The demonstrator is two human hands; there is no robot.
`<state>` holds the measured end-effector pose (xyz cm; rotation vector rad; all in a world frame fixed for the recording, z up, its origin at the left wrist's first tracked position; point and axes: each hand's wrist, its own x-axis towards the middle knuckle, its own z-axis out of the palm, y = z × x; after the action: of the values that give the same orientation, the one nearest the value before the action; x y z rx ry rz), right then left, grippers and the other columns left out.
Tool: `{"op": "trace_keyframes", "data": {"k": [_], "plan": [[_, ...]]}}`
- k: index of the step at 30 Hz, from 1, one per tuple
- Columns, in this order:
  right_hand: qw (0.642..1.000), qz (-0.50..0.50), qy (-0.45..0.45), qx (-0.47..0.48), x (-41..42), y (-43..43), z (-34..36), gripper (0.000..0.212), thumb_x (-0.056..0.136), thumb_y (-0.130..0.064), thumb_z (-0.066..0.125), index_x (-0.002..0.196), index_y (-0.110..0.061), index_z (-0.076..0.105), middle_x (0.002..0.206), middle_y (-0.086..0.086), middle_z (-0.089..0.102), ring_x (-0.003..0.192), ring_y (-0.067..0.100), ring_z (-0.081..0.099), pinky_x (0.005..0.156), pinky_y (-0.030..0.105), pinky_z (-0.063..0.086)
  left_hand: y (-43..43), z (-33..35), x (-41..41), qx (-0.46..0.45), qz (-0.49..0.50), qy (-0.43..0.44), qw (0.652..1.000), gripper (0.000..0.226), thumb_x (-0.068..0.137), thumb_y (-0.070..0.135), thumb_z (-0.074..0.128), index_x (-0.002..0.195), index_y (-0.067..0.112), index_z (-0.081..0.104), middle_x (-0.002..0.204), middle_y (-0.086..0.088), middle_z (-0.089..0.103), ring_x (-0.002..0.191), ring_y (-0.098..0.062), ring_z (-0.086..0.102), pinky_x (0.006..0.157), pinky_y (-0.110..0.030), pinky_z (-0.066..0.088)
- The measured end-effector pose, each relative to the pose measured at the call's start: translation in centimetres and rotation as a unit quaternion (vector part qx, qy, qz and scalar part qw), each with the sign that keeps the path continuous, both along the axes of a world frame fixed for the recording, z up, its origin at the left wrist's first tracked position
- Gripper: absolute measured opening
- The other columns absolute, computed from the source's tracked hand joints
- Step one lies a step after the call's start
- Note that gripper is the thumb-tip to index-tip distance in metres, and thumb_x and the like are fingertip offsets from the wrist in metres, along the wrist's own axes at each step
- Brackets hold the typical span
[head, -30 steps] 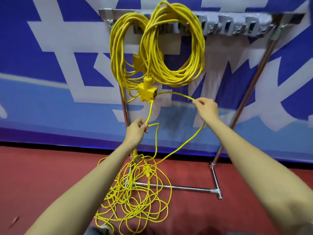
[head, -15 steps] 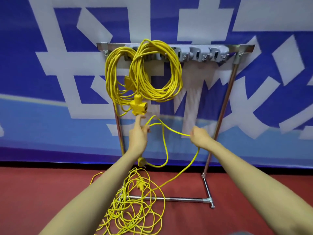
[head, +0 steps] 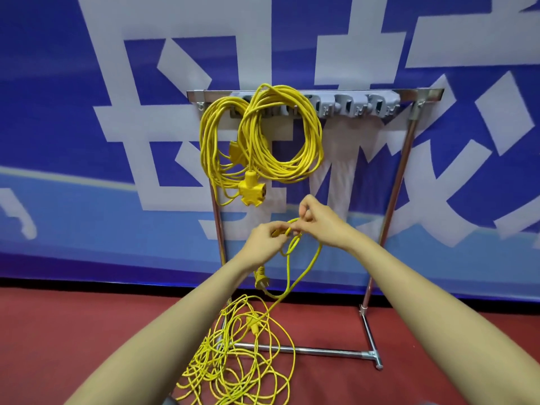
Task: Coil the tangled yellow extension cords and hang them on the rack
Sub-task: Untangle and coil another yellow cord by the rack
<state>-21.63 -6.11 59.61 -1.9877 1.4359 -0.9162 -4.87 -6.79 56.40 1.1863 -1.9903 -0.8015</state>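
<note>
Two coiled yellow cords [head: 280, 141] hang from hooks on the left part of the metal rack [head: 321, 93], with a yellow multi-socket [head: 251, 192] dangling below them. A third yellow cord [head: 304, 270] runs from my hands down to a tangled pile [head: 233, 366] on the red floor. My left hand [head: 264, 242] grips this cord near its end, and the plug [head: 260, 280] hangs under that wrist. My right hand [head: 318, 223] pinches the same cord right beside the left, forming a small loop between them.
The rack's grey hooks [head: 362, 105] to the right hold nothing. Its chrome legs and floor bar [head: 321, 350] stand behind the pile. A blue and white banner wall [head: 117, 141] backs the rack. Red floor [head: 58, 331] lies open on both sides.
My right hand moved left and met my left hand, bringing the cord with it into a small loop. The view pulled back, so the rack looks smaller and lower.
</note>
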Motion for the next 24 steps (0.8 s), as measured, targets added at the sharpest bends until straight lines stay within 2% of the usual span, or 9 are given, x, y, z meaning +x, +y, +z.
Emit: {"op": "trace_keyframes", "data": {"k": [2,4,8,11,16,19,21,22,24], "plan": [[1.000,-0.009,-0.021,-0.009,0.1,-0.2,0.1,0.026,0.088,-0.022,0.066,0.090,-0.013,0.041,0.069,0.005,0.059,0.051,0.006,0.048,0.050,0.022,0.039,0.1,0.9,0.2,-0.016,0.003,0.012,1.000,0.014,0.091,0.010,0.063,0.101,0.010,0.072,0.066,0.007,0.063,0.051,0.006,0.050,0.052,-0.011,0.035],[0.997,-0.008,-0.076,-0.004,0.6,-0.4,-0.1,0.027,0.088,-0.019,0.065,0.091,-0.010,0.040,0.065,0.003,0.058,0.048,0.010,0.049,0.047,0.022,0.042,-0.1,2.2,0.4,-0.063,0.033,0.023,0.997,0.014,0.091,0.008,0.063,0.101,0.005,0.073,0.083,-0.003,0.070,0.067,0.008,0.055,0.062,-0.006,0.038],[0.979,-0.001,-0.199,0.041,1.4,-0.8,-2.0,0.020,0.089,-0.007,0.063,0.088,-0.011,0.043,0.067,0.002,0.055,0.058,0.014,0.062,0.071,0.036,0.051,-1.5,5.1,0.5,-0.144,0.087,0.040,0.985,0.018,0.091,0.004,0.061,0.106,0.000,0.072,0.096,-0.005,0.069,0.089,-0.009,0.056,0.068,0.000,0.034],[0.971,0.002,-0.234,0.043,2.2,-1.3,-3.5,0.014,0.091,-0.002,0.057,0.084,-0.013,0.050,0.078,0.001,0.058,0.072,0.017,0.062,0.076,0.030,0.049,-2.2,6.7,0.4,-0.167,0.103,0.039,0.980,0.018,0.092,0.004,0.060,0.106,-0.001,0.071,0.094,-0.007,0.069,0.087,-0.011,0.056,0.066,0.000,0.033],[0.972,0.011,-0.204,0.119,4.1,-1.9,-6.5,0.016,0.094,-0.008,0.053,0.084,-0.020,0.051,0.079,-0.001,0.061,0.076,0.009,0.057,0.067,0.020,0.040,-2.7,8.9,0.2,-0.166,0.116,0.091,0.975,0.016,0.093,0.009,0.061,0.103,0.003,0.072,0.088,-0.001,0.068,0.082,-0.009,0.060,0.067,-0.002,0.037],[0.963,-0.004,-0.206,0.176,4.5,-2.3,-8.7,0.017,0.097,-0.015,0.049,0.082,-0.020,0.050,0.079,-0.002,0.063,0.071,0.006,0.060,0.065,0.020,0.040,-2.7,9.8,0.4,-0.165,0.132,0.152,0.966,0.013,0.092,0.010,0.062,0.099,0.006,0.072,0.085,0.000,0.068,0.071,0.007,0.060,0.065,-0.003,0.040],[0.946,-0.035,-0.268,0.182,3.7,-2.3,-9.0,0.014,0.097,-0.011,0.050,0.083,-0.014,0.052,0.077,0.006,0.062,0.061,0.005,0.063,0.066,0.019,0.048,-3.0,9.4,1.2,-0.165,0.139,0.154,0.964,0.012,0.092,0.012,0.063,0.098,0.008,0.073,0.083,0.003,0.067,0.067,0.014,0.057,0.064,-0.003,0.040],[0.936,-0.061,-0.302,0.168,2.9,-2.5,-8.8,0.009,0.096,-0.008,0.050,0.087,-0.011,0.052,0.074,0.010,0.060,0.055,0.005,0.062,0.063,0.020,0.052,-3.4,8.9,1.9,-0.160,0.138,0.140,0.967,0.012,0.092,0.013,0.064,0.098,0.009,0.073,0.083,0.003,0.068,0.068,0.012,0.058,0.066,-0.005,0.040],[0.925,-0.121,-0.344,0.106,0.7,-2.7,-7.3,0.003,0.096,-0.006,0.050,0.096,-0.009,0.052,0.066,0.011,0.054,0.043,0.006,0.057,0.052,0.022,0.053,-4.3,7.3,3.2,-0.119,0.128,0.086,0.981,0.011,0.090,0.015,0.065,0.097,0.012,0.074,0.083,0.000,0.069,0.073,0.000,0.060,0.074,-0.019,0.045]]}}
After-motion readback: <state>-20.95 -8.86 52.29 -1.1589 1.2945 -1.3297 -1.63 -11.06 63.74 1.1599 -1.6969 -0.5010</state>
